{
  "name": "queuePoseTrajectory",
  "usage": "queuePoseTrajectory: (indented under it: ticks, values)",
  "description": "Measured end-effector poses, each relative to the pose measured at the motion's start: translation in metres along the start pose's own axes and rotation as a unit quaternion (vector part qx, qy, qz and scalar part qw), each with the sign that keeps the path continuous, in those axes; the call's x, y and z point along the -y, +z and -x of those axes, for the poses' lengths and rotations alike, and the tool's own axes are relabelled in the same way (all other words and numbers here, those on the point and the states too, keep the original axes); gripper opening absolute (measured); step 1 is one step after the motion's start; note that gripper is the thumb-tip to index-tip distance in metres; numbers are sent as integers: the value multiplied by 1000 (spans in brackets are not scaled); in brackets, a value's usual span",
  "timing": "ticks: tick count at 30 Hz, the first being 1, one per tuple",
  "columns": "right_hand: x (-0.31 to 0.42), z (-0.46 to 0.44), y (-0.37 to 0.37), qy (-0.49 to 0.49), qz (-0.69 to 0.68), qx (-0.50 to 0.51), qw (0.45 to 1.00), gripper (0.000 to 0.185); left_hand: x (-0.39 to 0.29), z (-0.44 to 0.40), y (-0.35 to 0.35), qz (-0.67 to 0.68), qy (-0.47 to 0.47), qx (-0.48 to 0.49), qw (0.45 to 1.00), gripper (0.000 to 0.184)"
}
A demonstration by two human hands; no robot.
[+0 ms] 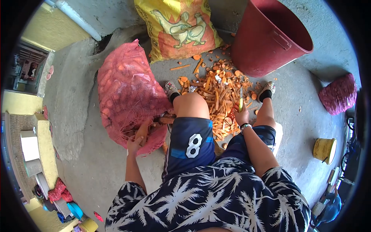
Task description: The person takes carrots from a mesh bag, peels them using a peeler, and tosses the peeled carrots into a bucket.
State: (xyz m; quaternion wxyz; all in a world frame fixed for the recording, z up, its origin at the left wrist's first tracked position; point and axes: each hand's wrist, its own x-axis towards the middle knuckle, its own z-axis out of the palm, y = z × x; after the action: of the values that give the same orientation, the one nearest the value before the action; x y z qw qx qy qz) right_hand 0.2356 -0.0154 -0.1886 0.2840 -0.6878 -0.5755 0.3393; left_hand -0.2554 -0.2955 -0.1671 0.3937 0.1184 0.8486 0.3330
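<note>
One carrot (pixel 143 130) is in my left hand (pixel 134 145), the fingers clamped on it, at the mouth of the red mesh sack (pixel 125 83), left of centre. On my feed, my right hand (pixel 242 116) sits right of centre, fingers curled around a knife (pixel 241 101), blade toward the frame's top, by the orange peelings (pixel 216 96). A red bin (pixel 259 44) stands upper right.

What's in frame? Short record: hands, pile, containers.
left hand: on a carrot at the lower end of the red mesh sack
right hand: holding a knife, blade pointing away from the body
pile: orange strips and chunks, on the floor
beyond pile: printed yellow sack, dark red bin
far right: purple mesh sack, yellow bucket
bin contents: cannot tell
</note>
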Motion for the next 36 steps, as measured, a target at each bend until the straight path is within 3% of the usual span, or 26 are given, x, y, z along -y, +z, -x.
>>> queuePoseTrajectory:
  ticks: [1,2,3,6,9,11,13,17,18,19,20,22,23,24,26,28,31,36]
  values:
    - [6,2,0,0,10,-4,1000,33,-20,20,-9,2,4,-3,1000,52]
    - [13,3,-1,-1,20,-8,1000,32,-52,43,-17,-158,99,-24,982,53]
    - [24,8,-4,-39,-8,-22,999,30,-78,62,-25,-314,190,-46,929,55]
    - [18,10,2,-16,66,-32,997,33,-118,93,-46,-333,253,-33,908,56]
    - [22,14,-7,-21,52,-22,998,39,-172,149,-60,-399,274,-52,873,52]
    - [17,13,-10,-27,32,-32,999,40,-204,177,-75,-307,317,-2,898,50]
    - [38,20,-25,-24,-18,-6,1000,39,-241,204,-86,-167,303,15,938,50]
    - [29,14,-22,-1,-22,-26,999,38,-302,226,-97,86,387,57,916,71]
    - [38,16,-26,26,-12,-18,999,39,-316,228,-79,106,405,141,897,75]
    - [36,13,-24,-21,-23,-1,1000,37,-332,229,-59,122,420,225,871,79]
    - [40,11,-21,-21,-27,-5,999,37,-331,204,-36,108,415,230,874,79]
    - [64,10,-21,-26,-315,103,943,36,-345,179,36,64,375,306,873,72]
    - [83,10,-30,-35,-327,159,931,36,-345,166,70,70,321,338,882,67]
    - [105,9,-44,-44,-338,213,916,36,-337,147,106,57,386,282,876,67]
    - [153,11,-83,-27,-254,263,930,36,-320,117,155,13,416,284,864,69]
    - [139,-4,-84,-33,-259,287,922,34,-313,110,177,-44,440,249,862,69]
    - [148,-1,-102,-47,-189,283,939,33,-311,114,183,-134,454,228,851,69]
    - [148,-15,-91,-2,-219,323,921,33,-311,116,185,-162,481,222,832,69]
